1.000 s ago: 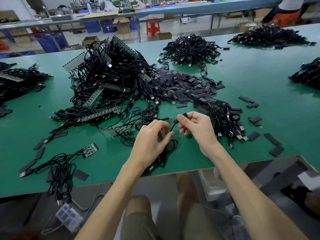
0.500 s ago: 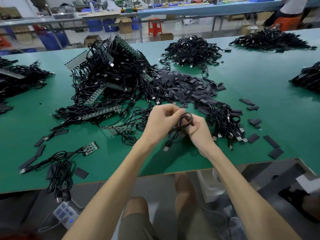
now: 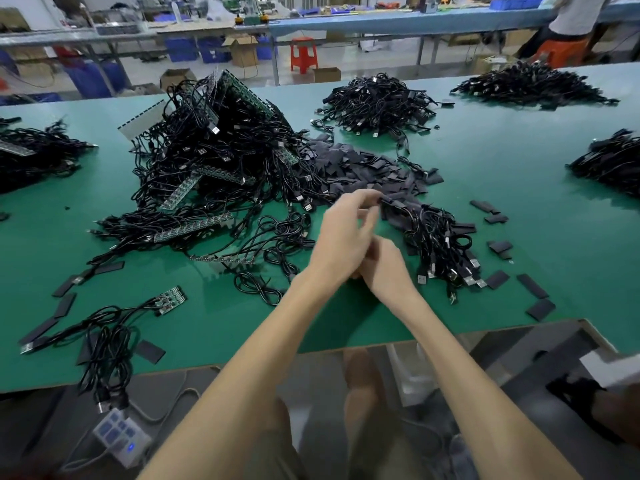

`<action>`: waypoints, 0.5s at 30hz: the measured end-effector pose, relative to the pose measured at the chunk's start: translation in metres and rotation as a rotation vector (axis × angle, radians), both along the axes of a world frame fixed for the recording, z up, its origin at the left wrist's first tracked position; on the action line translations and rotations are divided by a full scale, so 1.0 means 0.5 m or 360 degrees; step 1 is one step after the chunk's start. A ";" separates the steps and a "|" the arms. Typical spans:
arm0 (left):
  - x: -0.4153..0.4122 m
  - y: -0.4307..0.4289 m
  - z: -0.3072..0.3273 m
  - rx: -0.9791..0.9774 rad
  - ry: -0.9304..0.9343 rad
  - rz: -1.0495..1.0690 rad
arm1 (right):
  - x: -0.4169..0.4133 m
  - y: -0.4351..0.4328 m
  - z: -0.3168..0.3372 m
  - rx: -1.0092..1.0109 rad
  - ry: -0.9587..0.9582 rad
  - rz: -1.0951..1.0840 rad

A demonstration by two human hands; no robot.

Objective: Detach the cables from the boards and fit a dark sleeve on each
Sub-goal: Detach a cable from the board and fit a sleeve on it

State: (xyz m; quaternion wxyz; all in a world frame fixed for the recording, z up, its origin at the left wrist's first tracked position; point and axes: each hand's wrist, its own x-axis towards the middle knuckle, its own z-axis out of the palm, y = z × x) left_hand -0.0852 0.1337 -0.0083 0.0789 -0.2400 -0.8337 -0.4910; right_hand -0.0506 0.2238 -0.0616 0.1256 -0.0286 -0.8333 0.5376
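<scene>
Lying far left: a cable pile (image 3: 31, 161), black, with a pale board strip (image 3: 14, 148) on top, at the left edge of the green counter (image 3: 554, 188).
Below the front edge: a white power strip (image 3: 121, 434) showing a blue light.
Front left: a small board (image 3: 171, 299) with black cables (image 3: 104, 337) plugged into it, trailing toward the near edge. Flat loose sleeves (image 3: 65, 304) lie around them.
Left of centre: the big tangle (image 3: 214, 150) of black cables heaped high, with long green boards (image 3: 194, 228) caught in it.
Centre, beyond the hands: the sleeve heap (image 3: 360, 168), dark flat pieces touching the tangle's right side.
Left hand (image 3: 343, 237): raised over the counter and reaching forward across the right hand. The thumb and fingers (image 3: 367, 195) are closed in a pinch on a thin dark piece (image 3: 389, 202) at the near edge of the sleeve heap. Blur hides whether that piece is a cable end or a sleeve.
Right hand (image 3: 384, 268): just under the left wrist and touching it. Its fingers are hidden behind the left hand, so I cannot tell whether they are spread or gripping.
Right of the hands: a cable bundle (image 3: 440, 244) lying on the counter, its metal plugs (image 3: 467, 277) toward the near edge. Scattered sleeves (image 3: 533, 285) lie flat beside it.
Back and far right: three more piles, a middle pile (image 3: 377, 105), a rear pile (image 3: 530, 86) and a right-edge pile (image 3: 609, 164), well apart from one another.
</scene>
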 end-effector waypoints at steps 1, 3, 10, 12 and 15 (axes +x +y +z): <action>-0.003 -0.030 -0.012 -0.0058 0.0067 0.0072 | -0.002 -0.001 0.001 -0.0086 -0.0005 -0.0015; -0.012 -0.090 -0.038 -0.0213 0.0173 0.0234 | -0.002 0.001 0.000 -0.0278 -0.0011 -0.0006; -0.026 -0.212 -0.094 -0.0811 0.0135 0.0539 | -0.002 0.001 -0.004 -0.0301 -0.0034 -0.0019; -0.024 -0.212 -0.101 -0.0802 0.0169 0.0554 | -0.002 0.001 -0.006 -0.0276 -0.0045 -0.0023; -0.021 -0.205 -0.103 -0.0795 0.0189 0.0602 | -0.001 -0.001 -0.008 -0.0235 -0.0062 -0.0005</action>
